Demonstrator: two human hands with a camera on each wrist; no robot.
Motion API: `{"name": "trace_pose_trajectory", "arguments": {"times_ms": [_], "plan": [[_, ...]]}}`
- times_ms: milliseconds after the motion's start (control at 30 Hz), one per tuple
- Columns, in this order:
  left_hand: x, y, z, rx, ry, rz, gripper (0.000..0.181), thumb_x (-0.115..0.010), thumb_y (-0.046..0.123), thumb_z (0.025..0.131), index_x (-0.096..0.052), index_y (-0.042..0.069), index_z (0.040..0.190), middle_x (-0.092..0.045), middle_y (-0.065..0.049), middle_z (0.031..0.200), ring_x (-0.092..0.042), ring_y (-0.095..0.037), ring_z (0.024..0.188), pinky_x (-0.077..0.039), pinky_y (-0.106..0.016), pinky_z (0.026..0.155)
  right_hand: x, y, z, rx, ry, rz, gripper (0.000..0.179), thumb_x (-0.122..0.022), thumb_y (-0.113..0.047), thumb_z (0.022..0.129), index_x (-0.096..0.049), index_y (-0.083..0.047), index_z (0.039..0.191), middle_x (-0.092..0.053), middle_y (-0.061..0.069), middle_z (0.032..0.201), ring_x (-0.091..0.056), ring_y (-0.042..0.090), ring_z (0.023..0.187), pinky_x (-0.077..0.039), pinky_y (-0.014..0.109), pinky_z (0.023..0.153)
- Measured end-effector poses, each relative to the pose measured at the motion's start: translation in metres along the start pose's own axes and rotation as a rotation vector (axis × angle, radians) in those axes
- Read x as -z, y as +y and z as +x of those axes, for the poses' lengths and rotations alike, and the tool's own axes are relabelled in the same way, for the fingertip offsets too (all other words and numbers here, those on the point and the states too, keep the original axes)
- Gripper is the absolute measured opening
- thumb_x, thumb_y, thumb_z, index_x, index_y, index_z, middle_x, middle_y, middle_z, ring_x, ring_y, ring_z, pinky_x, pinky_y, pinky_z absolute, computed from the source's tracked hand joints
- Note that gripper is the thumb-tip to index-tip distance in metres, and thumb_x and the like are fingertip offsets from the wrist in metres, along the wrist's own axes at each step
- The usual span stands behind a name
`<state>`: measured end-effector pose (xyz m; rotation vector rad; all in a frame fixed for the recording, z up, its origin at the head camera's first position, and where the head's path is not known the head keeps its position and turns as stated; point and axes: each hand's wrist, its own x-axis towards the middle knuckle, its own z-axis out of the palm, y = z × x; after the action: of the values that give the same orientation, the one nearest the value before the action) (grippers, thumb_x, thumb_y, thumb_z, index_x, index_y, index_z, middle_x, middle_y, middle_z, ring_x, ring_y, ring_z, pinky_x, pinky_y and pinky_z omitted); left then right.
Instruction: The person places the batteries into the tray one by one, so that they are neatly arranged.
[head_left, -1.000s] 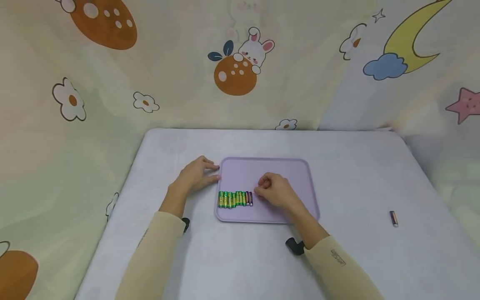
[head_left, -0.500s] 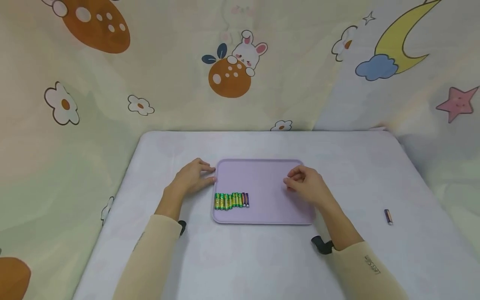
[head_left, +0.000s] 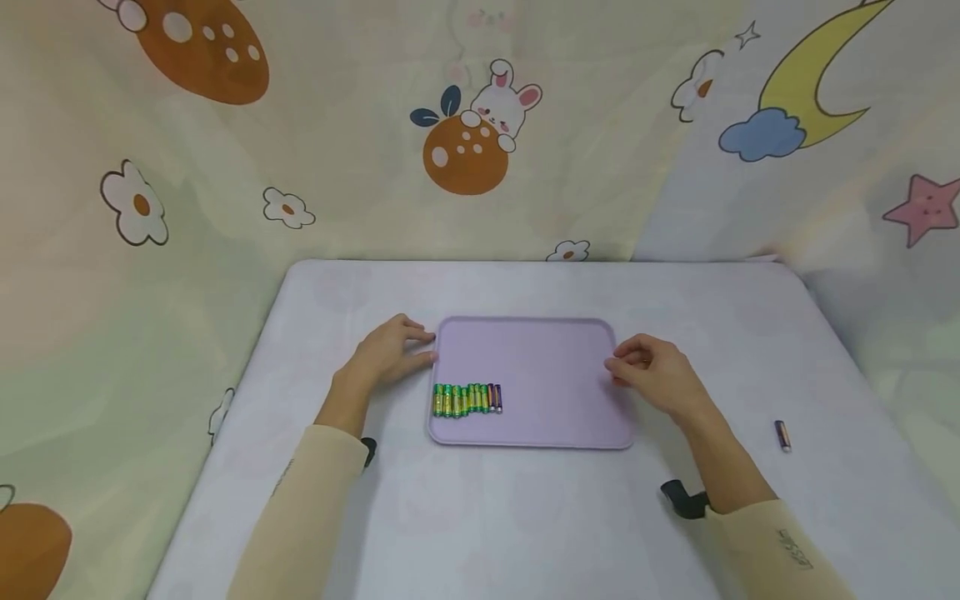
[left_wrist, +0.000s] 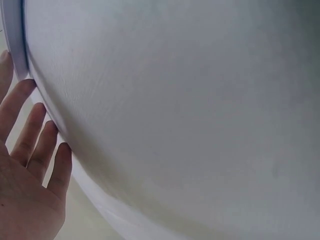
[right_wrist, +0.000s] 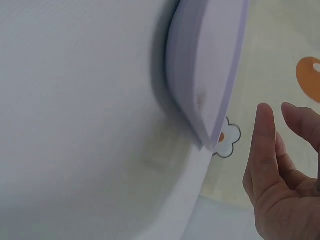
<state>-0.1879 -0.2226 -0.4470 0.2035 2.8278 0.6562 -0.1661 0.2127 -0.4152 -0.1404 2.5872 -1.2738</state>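
Note:
A lilac tray (head_left: 551,358) lies on the white table. In its lower left part stand several green batteries (head_left: 459,401) side by side in a row, with two dark purple batteries (head_left: 495,398) at the row's right end. My left hand (head_left: 381,350) is at the tray's left edge, fingertips touching or very near the rim; its fingers (left_wrist: 31,131) are spread in the left wrist view. Over the tray's right edge is my right hand (head_left: 656,375). Its thumb and forefinger (right_wrist: 265,135) are apart with nothing between them. Whether it touches the tray is unclear.
One loose dark battery (head_left: 783,436) with a silver end lies on the table (head_left: 525,525) to the right, well away from the tray. Behind the table hangs a cloth backdrop (head_left: 360,125) with cartoon prints.
My right hand has moved right, from beside the purple batteries, across the tray to its right edge. The left hand and the batteries stay where they were. The view shifted slightly.

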Motion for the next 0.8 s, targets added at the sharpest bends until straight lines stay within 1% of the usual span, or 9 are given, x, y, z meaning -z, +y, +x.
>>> {"name": "trace_pose_trajectory", "arguments": {"times_ms": [100,200,367,500,600,700,800], "plan": [[-0.001,-0.001,0.0,-0.003,0.011,-0.002,0.051,-0.071,0.048,0.095,-0.068,0.02,0.138,-0.054,-0.007,0.143,-0.05,-0.034,0.136,-0.041,-0.057,0.113,0.01,0.007,-0.004,-0.005,0.005,0.003,0.042,-0.07,-0.033,0.099,-0.059,0.001,0.121,-0.071,0.017,0.107,-0.076,0.022,0.093,-0.058,0.024,0.081],[-0.001,-0.001,0.0,-0.009,0.019,-0.004,0.051,-0.071,0.048,0.095,-0.068,0.02,0.137,-0.054,-0.006,0.142,-0.05,-0.034,0.135,-0.042,-0.057,0.111,0.022,0.016,-0.009,-0.015,0.016,0.013,0.045,-0.068,-0.034,0.1,-0.057,0.003,0.123,-0.07,0.02,0.109,-0.076,0.019,0.092,-0.058,0.02,0.08],[0.0,-0.001,0.0,-0.014,0.012,-0.002,0.052,-0.071,0.048,0.095,-0.067,0.02,0.138,-0.054,-0.007,0.143,-0.05,-0.035,0.136,-0.042,-0.058,0.111,0.04,0.032,-0.019,-0.031,0.029,-0.026,0.049,-0.065,-0.038,0.101,-0.056,0.004,0.126,-0.071,0.021,0.114,-0.076,0.013,0.091,-0.054,0.014,0.077],[0.001,-0.002,-0.001,-0.001,0.008,0.006,0.052,-0.071,0.048,0.095,-0.067,0.019,0.138,-0.053,-0.008,0.144,-0.049,-0.035,0.137,-0.041,-0.058,0.112,0.048,0.041,-0.025,-0.049,0.037,-0.055,0.053,-0.065,-0.041,0.101,-0.056,0.004,0.128,-0.071,0.019,0.113,-0.075,0.008,0.09,-0.052,0.013,0.077],[0.001,-0.001,-0.001,0.004,0.003,0.001,0.052,-0.071,0.049,0.095,-0.068,0.02,0.138,-0.053,-0.007,0.144,-0.049,-0.034,0.137,-0.041,-0.058,0.113,0.053,0.048,-0.03,-0.068,0.056,-0.061,0.054,-0.065,-0.042,0.101,-0.055,0.004,0.127,-0.07,0.019,0.111,-0.074,0.006,0.088,-0.052,0.012,0.076],[0.001,0.0,0.0,0.0,-0.002,-0.002,0.052,-0.07,0.049,0.095,-0.068,0.019,0.138,-0.053,-0.007,0.144,-0.048,-0.034,0.138,-0.04,-0.057,0.114,0.058,0.06,-0.037,-0.076,0.087,-0.072,0.054,-0.066,-0.041,0.1,-0.056,0.004,0.126,-0.07,0.02,0.111,-0.074,0.004,0.086,-0.053,0.011,0.074],[-0.001,0.001,0.002,-0.006,0.0,-0.007,0.052,-0.071,0.049,0.095,-0.068,0.019,0.137,-0.053,-0.007,0.144,-0.048,-0.035,0.138,-0.04,-0.057,0.114,0.064,0.074,-0.044,-0.093,0.124,-0.12,0.054,-0.066,-0.043,0.1,-0.057,0.003,0.126,-0.071,0.018,0.108,-0.073,0.003,0.083,-0.052,0.012,0.07]]}}
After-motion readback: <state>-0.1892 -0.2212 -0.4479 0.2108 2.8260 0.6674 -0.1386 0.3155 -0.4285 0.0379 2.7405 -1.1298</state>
